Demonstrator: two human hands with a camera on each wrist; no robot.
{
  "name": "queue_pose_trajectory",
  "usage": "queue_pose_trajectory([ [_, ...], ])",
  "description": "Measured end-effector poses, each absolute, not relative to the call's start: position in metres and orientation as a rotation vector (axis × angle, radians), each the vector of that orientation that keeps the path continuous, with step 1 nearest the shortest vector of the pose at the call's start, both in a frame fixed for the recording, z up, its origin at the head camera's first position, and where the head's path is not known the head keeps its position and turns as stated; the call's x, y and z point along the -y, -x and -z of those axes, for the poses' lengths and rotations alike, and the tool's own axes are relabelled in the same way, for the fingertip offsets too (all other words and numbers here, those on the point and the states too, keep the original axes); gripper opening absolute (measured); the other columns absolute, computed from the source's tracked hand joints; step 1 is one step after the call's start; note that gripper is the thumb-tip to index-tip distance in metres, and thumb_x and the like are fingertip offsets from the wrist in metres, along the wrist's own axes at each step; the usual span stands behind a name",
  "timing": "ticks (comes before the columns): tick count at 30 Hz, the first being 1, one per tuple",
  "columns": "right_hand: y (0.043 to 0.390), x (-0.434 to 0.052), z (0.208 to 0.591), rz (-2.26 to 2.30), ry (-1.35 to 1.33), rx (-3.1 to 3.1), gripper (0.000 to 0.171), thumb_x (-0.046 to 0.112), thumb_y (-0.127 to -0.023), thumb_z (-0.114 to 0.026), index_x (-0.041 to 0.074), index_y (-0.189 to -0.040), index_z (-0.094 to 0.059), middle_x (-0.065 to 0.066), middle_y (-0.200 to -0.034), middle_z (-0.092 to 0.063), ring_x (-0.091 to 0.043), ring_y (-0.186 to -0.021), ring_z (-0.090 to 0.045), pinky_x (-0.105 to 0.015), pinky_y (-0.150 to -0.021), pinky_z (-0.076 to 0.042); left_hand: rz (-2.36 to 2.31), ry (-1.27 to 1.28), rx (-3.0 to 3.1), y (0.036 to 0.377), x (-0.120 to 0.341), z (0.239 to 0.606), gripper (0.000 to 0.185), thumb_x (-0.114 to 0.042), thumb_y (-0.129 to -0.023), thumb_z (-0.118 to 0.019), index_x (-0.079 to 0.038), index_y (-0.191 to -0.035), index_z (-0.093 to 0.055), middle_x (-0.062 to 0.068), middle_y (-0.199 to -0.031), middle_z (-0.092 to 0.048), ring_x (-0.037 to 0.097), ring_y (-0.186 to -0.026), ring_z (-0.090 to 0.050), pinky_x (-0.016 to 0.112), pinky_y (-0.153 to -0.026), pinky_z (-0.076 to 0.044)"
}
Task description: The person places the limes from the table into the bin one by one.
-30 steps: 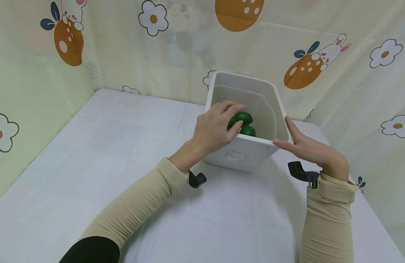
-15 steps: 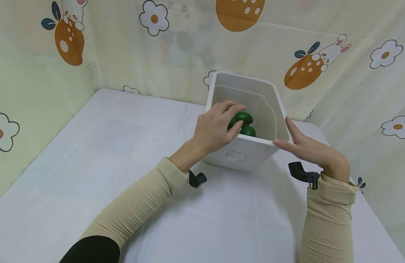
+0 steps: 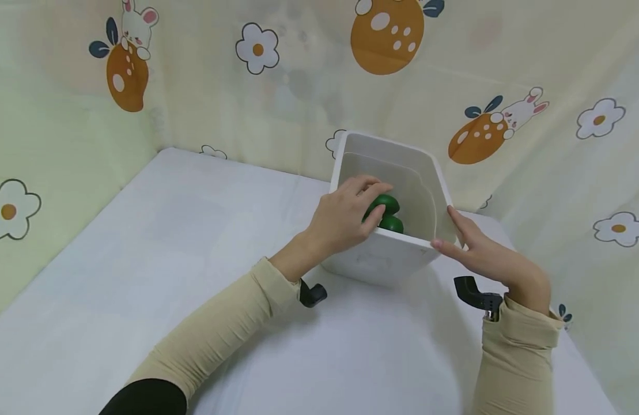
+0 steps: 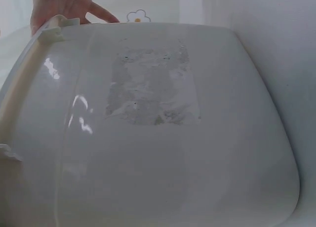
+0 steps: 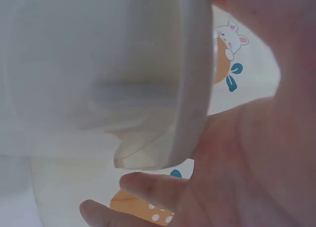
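Note:
A white plastic bin [image 3: 381, 259] stands on the white table, with two dark green round objects inside. My left hand [image 3: 371, 205] reaches over the bin's near rim. Its fingers and thumb curl round the upper green object [image 3: 389, 203], and the lower green object [image 3: 393, 225] lies just beneath. With straight fingers, my right hand [image 3: 456, 237] presses flat against the bin's right outer wall near the front corner. The right wrist view shows the bin's rim [image 5: 192, 89] against my right palm [image 5: 256, 163]. In the left wrist view the bin's outer wall [image 4: 158, 128] fills the frame.
A cartoon-printed curtain [image 3: 246, 86] closes off the table at the back, left and right, just behind the bin. The white table surface [image 3: 169, 242] stretches to the left and front. Black wrist camera mounts [image 3: 472, 288] sit under both sleeves.
The whole scene sits a little lower in the head view. Both hands keep their places on the green object and the bin wall.

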State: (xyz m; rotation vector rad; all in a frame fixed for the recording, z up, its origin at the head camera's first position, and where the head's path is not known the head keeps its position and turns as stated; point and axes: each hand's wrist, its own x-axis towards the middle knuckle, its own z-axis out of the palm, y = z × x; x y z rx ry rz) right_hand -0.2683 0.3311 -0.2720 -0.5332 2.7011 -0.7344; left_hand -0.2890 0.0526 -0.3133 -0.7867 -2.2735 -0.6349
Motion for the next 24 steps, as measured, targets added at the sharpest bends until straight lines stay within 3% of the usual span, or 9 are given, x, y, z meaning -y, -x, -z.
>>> queue_pose_trajectory([
  [9, 0.257, -0.326, 0.269, 0.611, 0.481, -2.799, 0.089, 0.045, -0.095, -0.05, 0.017, -0.152, 0.012, -0.016, -0.156, 0.024, -0.054, -0.138, -0.002, -0.077, -0.095, -0.021, 0.75, 0.854, 2.222, 0.288, -0.051, 0.31, 0.034, -0.024, -0.094, -0.05, -0.017, -0.126, -0.059, 0.0, -0.123, -0.056, 0.013, -0.112, -0.054, 0.025, -0.081, -0.052],
  [15, 0.252, -0.319, 0.267, 0.557, 0.494, -2.831, 0.089, 0.044, -0.096, -0.051, 0.014, -0.152, 0.011, -0.018, -0.155, 0.025, -0.056, -0.134, -0.014, -0.074, -0.096, -0.025, 0.753, 0.858, 2.202, 0.286, -0.05, 0.31, 0.033, -0.023, -0.094, -0.05, -0.016, -0.125, -0.06, 0.002, -0.121, -0.058, 0.016, -0.11, -0.056, 0.027, -0.088, -0.049],
  [24, 0.251, -0.315, 0.261, 0.572, 0.486, -2.851, 0.088, 0.043, -0.095, -0.051, 0.018, -0.153, 0.01, -0.015, -0.156, 0.022, -0.051, -0.141, 0.003, -0.075, -0.098, -0.019, 0.701, 0.843, 2.233, 0.294, -0.042, 0.299, 0.033, -0.025, -0.094, -0.049, -0.016, -0.125, -0.06, 0.005, -0.123, -0.059, 0.02, -0.112, -0.056, 0.036, -0.089, -0.047],
])
